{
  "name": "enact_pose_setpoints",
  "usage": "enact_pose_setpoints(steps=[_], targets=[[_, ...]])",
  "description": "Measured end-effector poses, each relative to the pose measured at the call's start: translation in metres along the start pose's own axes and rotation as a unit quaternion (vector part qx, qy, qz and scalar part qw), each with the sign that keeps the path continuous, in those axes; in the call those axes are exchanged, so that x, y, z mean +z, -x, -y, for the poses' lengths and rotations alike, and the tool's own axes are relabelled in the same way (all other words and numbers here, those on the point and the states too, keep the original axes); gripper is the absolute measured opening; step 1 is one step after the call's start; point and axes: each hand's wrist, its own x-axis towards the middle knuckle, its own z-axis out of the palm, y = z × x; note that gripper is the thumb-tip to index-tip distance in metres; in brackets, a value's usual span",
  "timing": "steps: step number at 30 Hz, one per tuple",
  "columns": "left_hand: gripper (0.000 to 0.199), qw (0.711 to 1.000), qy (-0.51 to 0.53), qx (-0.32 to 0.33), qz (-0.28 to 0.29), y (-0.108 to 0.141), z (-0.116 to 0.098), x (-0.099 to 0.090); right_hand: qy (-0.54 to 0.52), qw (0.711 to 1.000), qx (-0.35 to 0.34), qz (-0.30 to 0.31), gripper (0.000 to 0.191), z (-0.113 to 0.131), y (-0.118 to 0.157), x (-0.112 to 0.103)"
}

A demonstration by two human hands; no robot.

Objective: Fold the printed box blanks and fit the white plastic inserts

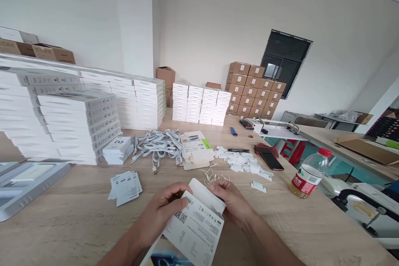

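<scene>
A white printed box [196, 228] with its end flap raised is held between both hands at the bottom centre. My left hand [162, 212] grips its left edge, the thumb lying on the printed face near the QR codes. Fingers of my right hand [232, 201] pinch the open flap [207, 195] at the right. Just beyond the box lie small cream-coloured strips [212, 174]. Grey-white cables [160, 145] are heaped behind, beside flattened printed packaging [196, 149] with a green patch. The inside of the box is hidden.
Stacks of white boxes [68, 129] stand left and behind. Printed cards [126, 187] and a grey tray [31, 183] lie left. White paper pieces [245, 162], a black pen [238, 150], a phone [270, 158] and a red-capped bottle [310, 174] are right.
</scene>
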Motion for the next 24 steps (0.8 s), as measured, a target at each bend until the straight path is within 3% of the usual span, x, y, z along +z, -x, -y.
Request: enact_pose_setpoints(steps=[4,12,19,24], targets=[[0.027,1.000,-0.006,0.003,0.006,0.000,0.002,0.000,-0.009,0.997,0.065,0.032,0.045,-0.003,0.001,0.003],[0.057,1.000,0.028,-0.007,0.012,-0.001,0.013,-0.003,0.169,0.981,-0.076,0.050,0.037,0.001,0.006,0.005],[0.042,1.000,-0.016,0.005,-0.006,-0.003,0.010,-0.004,0.207,0.972,-0.100,0.056,0.035,0.001,0.009,0.008],[0.043,1.000,-0.001,0.001,-0.007,-0.001,0.006,-0.002,0.211,0.971,-0.104,0.050,0.034,0.001,0.009,0.008]])
